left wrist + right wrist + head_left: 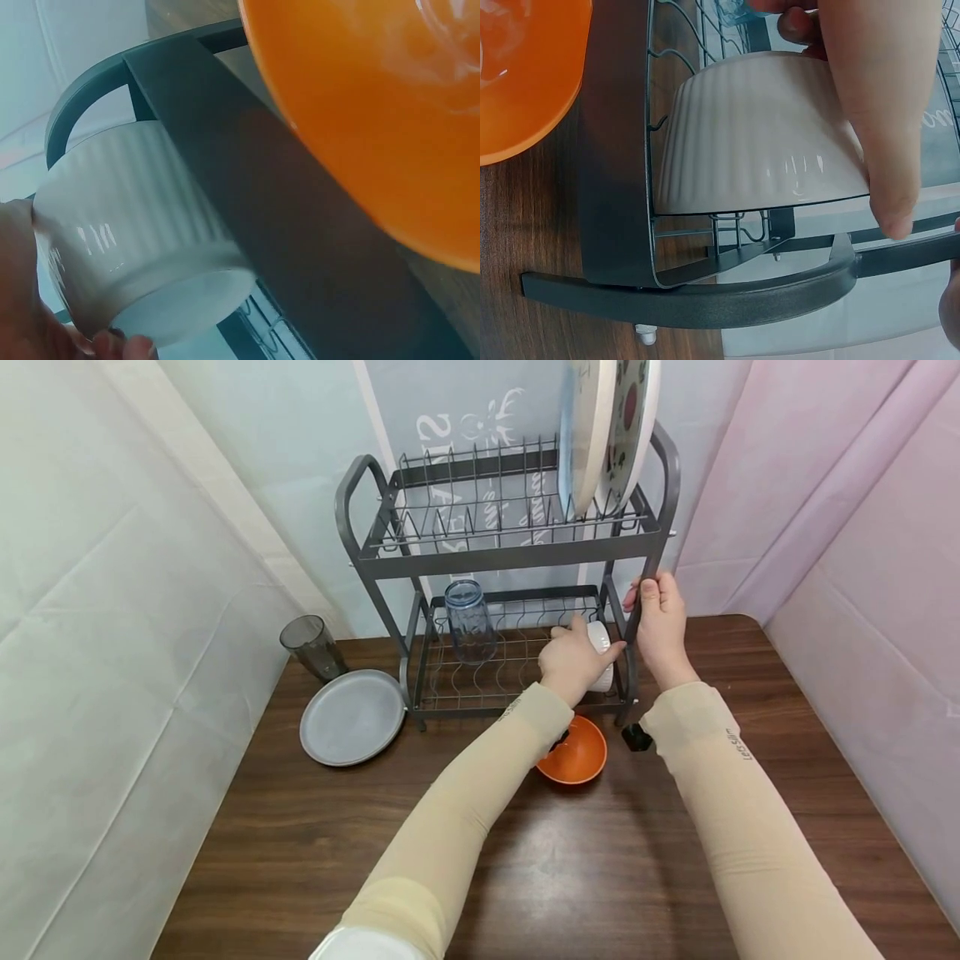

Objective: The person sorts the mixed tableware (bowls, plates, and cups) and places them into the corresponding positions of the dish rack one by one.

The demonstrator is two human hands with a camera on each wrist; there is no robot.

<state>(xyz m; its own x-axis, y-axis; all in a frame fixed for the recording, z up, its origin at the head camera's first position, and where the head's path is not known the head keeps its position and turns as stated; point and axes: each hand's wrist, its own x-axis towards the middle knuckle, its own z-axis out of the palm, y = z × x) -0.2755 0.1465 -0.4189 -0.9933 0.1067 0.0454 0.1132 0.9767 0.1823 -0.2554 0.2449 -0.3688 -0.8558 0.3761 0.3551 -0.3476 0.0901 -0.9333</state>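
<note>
On the right of the rack's lower tier, a white ribbed bowl (602, 679) sits tilted onto its side. My left hand (570, 658) holds it, thumb on the right side and fingers over the far side; the left wrist view shows the bowl (142, 217) by the fingers (112, 345). My right hand (662, 622) grips the right upright of the dark grey dish rack (510, 557). In the right wrist view the bowl (757, 142) leans inside the rack's front rail. Below the left wrist, an orange bowl (577, 760) stands on the table.
An upside-down blue glass (471, 625) stands on the lower tier's left. Several plates (626, 435) stand upright at the upper tier's right end. Left of the rack are a grey plate (352, 718) and a dark tumbler (311, 647) on the wooden table (315, 843).
</note>
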